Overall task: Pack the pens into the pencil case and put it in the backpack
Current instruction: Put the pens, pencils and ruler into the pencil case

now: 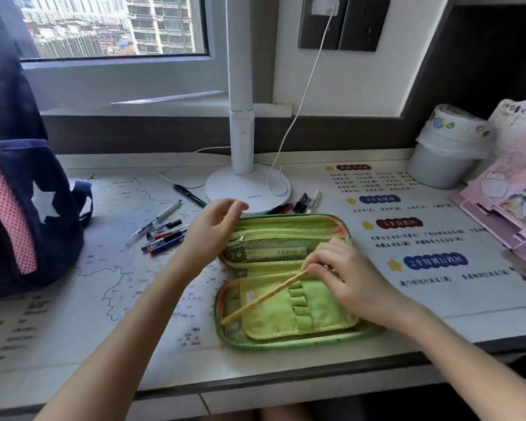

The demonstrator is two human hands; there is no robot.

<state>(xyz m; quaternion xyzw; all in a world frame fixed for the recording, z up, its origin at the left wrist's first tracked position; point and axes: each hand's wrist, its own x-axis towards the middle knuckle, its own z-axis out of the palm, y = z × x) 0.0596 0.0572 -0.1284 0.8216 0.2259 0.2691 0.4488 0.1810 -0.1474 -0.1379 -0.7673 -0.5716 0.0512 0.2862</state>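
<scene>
A green pencil case [289, 314] lies unzipped and spread flat on the desk. My right hand [340, 268] pinches a yellow pencil [264, 297] that slants across the case's lower half, over the elastic loops. My left hand [216, 229] hovers at the case's upper left rim, fingers curled and apart, holding nothing. Several pens [164, 232] lie in a loose pile left of the case, one black pen [189, 194] lies farther back, and more pens [304, 203] rest behind the case by the lamp base. A navy backpack [28, 214] with a white star stands at the far left.
A white desk lamp [243, 183] with its cable stands behind the case. A white lidded bin [444, 153] and a pink organiser [510, 211] sit at the right. A printed map mat [104, 268] covers the desk; the desk's front edge runs below my forearms.
</scene>
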